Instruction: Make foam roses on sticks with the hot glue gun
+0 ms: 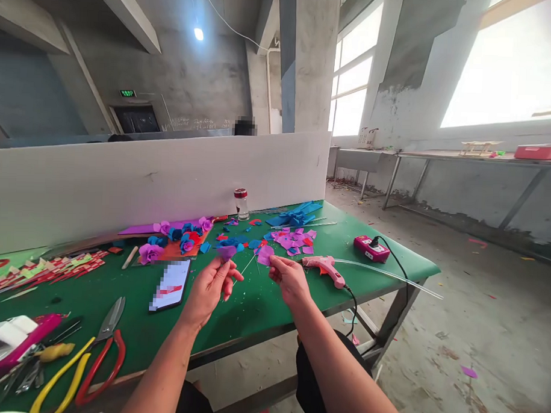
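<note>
My left hand (213, 284) is closed, pinching a dark purple paper petal (226, 252) between thumb and fingers. A thin pale stick (249, 264) slants beside its fingertips; whether the hand grips it I cannot tell. Just to the right, my right hand (289, 278) pinches a lighter purple paper petal (265, 255). Both hands are above the front part of the green table (235, 331). Loose purple petals (296, 238) and blue paper pieces (255, 244) lie behind them. Near my right hand rests a pink glue gun (328, 268) with a long clear glue stick in its back.
Purple paper flowers (151, 253), a phone (170, 285) and red-and-yellow-handled scissors (110, 339) lie to the left. A lidded jar (241, 204) stands before the white partition (168, 175). Blue paper (297, 213) and a pink power socket (371, 248) with a black cord are on the right.
</note>
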`<act>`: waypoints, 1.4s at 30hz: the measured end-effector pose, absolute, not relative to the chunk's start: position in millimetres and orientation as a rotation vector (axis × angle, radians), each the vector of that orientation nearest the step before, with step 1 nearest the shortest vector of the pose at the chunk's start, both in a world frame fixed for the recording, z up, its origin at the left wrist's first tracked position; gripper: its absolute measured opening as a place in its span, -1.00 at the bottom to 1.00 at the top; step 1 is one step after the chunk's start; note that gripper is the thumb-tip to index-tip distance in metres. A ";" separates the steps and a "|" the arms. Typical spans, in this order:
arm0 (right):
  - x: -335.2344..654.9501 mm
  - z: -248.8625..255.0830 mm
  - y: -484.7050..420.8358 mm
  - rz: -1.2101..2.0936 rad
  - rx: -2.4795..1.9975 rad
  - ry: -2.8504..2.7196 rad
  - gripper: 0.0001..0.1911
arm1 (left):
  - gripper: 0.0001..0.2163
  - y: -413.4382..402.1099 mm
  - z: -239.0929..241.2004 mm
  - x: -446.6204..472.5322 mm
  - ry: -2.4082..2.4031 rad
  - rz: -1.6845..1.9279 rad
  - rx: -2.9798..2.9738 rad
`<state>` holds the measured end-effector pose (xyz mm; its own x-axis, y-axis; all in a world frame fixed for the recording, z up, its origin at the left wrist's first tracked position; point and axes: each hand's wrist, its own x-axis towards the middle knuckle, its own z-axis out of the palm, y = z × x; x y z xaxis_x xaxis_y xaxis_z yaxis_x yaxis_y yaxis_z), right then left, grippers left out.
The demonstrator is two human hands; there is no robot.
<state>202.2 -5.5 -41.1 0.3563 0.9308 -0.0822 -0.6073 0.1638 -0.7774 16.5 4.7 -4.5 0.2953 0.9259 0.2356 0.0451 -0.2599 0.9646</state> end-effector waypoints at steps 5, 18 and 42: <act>189.5 -39.6 -7.1 1.177 -0.768 -0.450 -0.66 | -0.60 -4.3 -4.0 26.0 0.777 1.197 1.359; 180.9 -21.2 -5.5 1.137 -0.693 -0.415 -0.69 | -0.76 -0.3 -3.9 18.7 0.560 1.159 1.291; 201.4 -13.6 -21.9 1.023 -0.837 -0.902 -0.75 | -0.75 2.1 -10.6 16.4 0.863 1.033 2.007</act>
<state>201.4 -21.9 -13.6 0.2524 0.9425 0.2190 -0.3359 0.2976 -0.8936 16.4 2.1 -10.6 0.4578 0.8020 0.3837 0.2348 -0.5253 0.8179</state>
